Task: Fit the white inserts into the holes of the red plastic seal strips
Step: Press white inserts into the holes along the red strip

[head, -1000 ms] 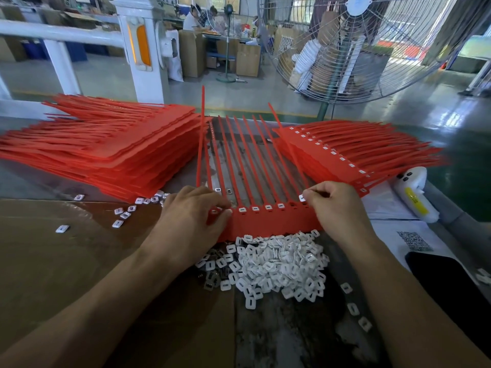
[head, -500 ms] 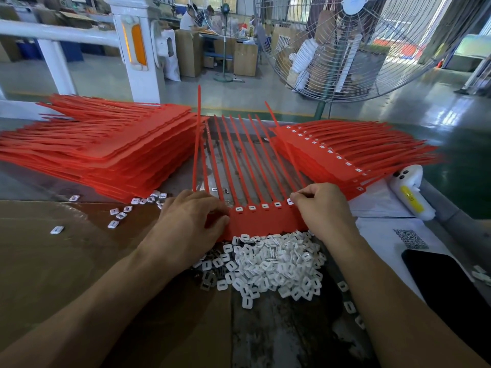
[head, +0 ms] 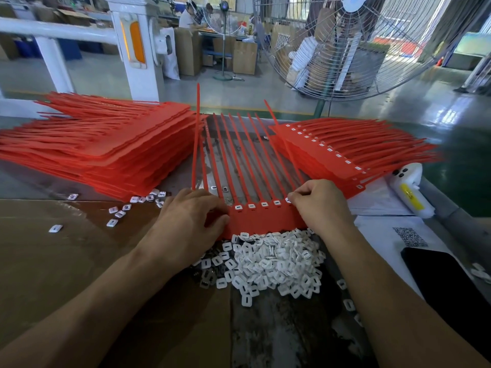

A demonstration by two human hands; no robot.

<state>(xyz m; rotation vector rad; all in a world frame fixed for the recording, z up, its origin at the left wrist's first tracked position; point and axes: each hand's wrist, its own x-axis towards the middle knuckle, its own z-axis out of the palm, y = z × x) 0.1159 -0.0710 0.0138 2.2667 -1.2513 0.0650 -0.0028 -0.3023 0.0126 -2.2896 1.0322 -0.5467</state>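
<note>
A red seal strip sheet (head: 261, 221) lies flat in front of me, its thin tails fanning away toward the far edge. White inserts sit in several holes along its band. My left hand (head: 190, 224) lies on the sheet's left end, fingers curled over the band and hiding the holes there. My right hand (head: 320, 205) is at the right end, its fingertips pinching a white insert (head: 288, 200) at a hole. A heap of loose white inserts (head: 268, 264) lies just below the sheet, between my wrists.
A tall stack of red sheets (head: 101, 147) lies at left, another stack with inserts fitted (head: 342, 152) at right. Stray inserts (head: 117, 216) dot the brown cardboard. A white handheld device (head: 409, 192), paper with a QR code (head: 410, 236) and a black phone (head: 449, 282) lie right.
My right hand has slid left along the band from hole to hole, and the row of seated inserts showing between my hands has shortened. My left hand has stayed on the left end.
</note>
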